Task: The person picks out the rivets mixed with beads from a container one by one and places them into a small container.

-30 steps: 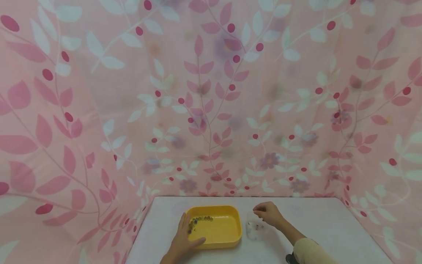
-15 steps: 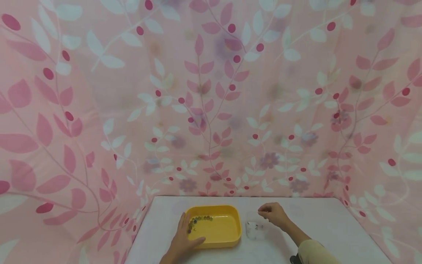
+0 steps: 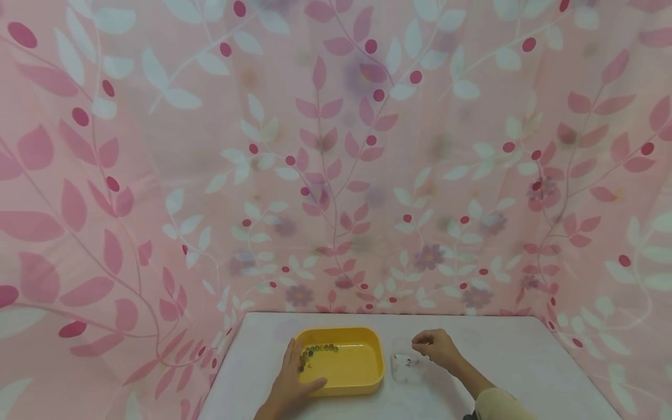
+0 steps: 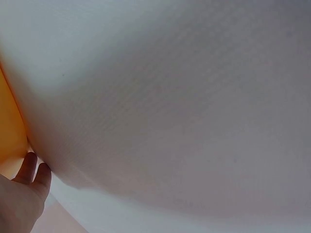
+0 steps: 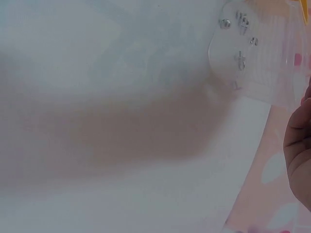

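A yellow tray (image 3: 346,364) sits on the white table. Small round beads (image 3: 321,348) of several colours lie in a curved row along its far left inside. My left hand (image 3: 291,376) rests against the tray's left side with fingers extended, its thumb along the front rim. To the tray's right stands a clear plastic box (image 3: 401,373); small silvery pieces (image 5: 243,22) show in it in the right wrist view. Over the box's right side is my right hand (image 3: 438,350), fingers curled, thumb and fingertips together. Anything between those tips is too small to make out.
The white tabletop (image 3: 504,350) reaches back to a pink leaf-patterned curtain (image 3: 336,175) that closes in the back and both sides. A beige sleeve (image 3: 501,405) covers the right forearm.
My right hand has shifted right across the clear box, then dropped slightly. My left hand, the tray and the beads have stayed where they were.
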`<move>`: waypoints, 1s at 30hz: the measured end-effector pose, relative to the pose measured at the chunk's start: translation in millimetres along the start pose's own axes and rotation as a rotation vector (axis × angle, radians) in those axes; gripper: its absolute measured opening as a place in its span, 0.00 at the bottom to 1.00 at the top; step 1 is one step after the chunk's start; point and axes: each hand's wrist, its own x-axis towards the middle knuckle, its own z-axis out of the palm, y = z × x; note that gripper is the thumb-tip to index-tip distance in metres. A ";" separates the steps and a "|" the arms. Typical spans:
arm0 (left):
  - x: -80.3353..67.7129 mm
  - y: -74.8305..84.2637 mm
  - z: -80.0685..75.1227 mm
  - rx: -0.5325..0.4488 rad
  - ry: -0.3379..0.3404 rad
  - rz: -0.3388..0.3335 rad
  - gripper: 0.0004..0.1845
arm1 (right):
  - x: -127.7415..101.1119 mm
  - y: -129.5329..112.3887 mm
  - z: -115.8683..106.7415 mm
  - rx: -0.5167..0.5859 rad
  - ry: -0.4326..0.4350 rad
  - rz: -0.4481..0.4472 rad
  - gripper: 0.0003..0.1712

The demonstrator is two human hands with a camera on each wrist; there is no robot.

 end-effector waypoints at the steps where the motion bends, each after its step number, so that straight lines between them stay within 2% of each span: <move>1: 0.1 -0.1 0.0 0.001 -0.003 -0.004 0.65 | -0.3 1.2 0.9 0.004 -0.004 0.001 0.08; 5: 0.5 0.5 -0.4 -0.004 -0.008 -0.010 0.65 | -0.2 4.7 4.2 0.004 -0.011 0.010 0.10; 20: -1.5 1.7 -2.1 -0.021 0.016 0.037 0.64 | 2.3 6.7 10.0 -0.010 0.018 0.025 0.11; 30: -2.0 1.3 -0.8 -0.007 0.006 0.021 0.64 | 0.3 5.4 11.0 -0.010 0.015 0.043 0.11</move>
